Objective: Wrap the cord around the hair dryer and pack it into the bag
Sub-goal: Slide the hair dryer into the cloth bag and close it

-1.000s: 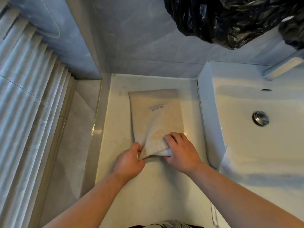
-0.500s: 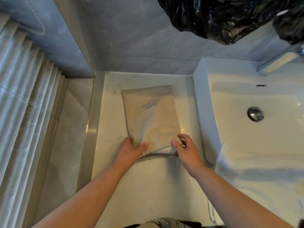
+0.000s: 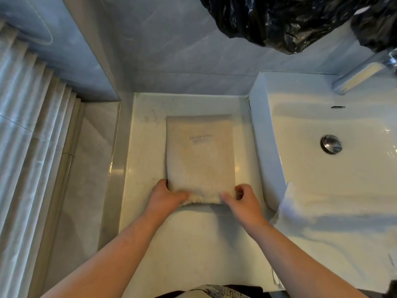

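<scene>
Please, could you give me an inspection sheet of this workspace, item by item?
Surface: white counter; beige bag lies flat on it.
Job's things: beige bag, opening gathered at near edge; hair dryer not seen.
Clutter: white cloth on sink rim.
Grippers: left hand grips bag's near left corner; right hand curled at near right corner, grip unclear.
Cables: nothing seen.
Surroundings: sink, faucet, black plastic bag, tiled wall.

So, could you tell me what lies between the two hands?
The gathered near edge of the bag spans from left hand to right hand, in the head view.
</scene>
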